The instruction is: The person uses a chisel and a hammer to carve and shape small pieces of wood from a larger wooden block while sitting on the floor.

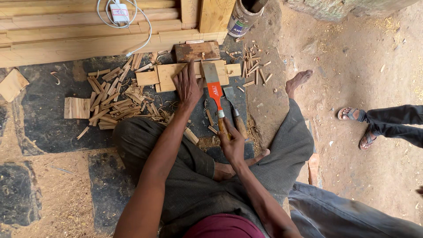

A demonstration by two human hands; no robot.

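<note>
While the left hand [187, 86] lies flat on the wooden block [169, 76], its fingers are spread a little and pressed down on the wood. The right hand [231, 141] is wrapped tight around the wooden handle of the chisel [214, 94]. That chisel has a wide grey blade and an orange part in the middle. Its blade tip rests on the block, just beside the left hand.

To do this step well, I think the left hand should keep pushing down hard so the block does not slide. The fingers should stay to the side of the blade, never in front of it. The right hand should hold the handle firm and push in small, slow bits, so only thin pieces come off.

The block is pale, flat wood with square notches cut along its edges. It sits on the dark stone floor [44, 119], in front of the person's crossed legs. A darker wooden piece [196, 50] touches its far edge.

A second chisel [233, 110] lies on the floor right next to the first one. A big pile of wood chips [114, 101] lies to the left of the block. Long pale planks [79, 39] lie beyond it, with a white cable [141, 26] on top. Another person's sandalled feet [357, 125] stand well apart on the right.
</note>
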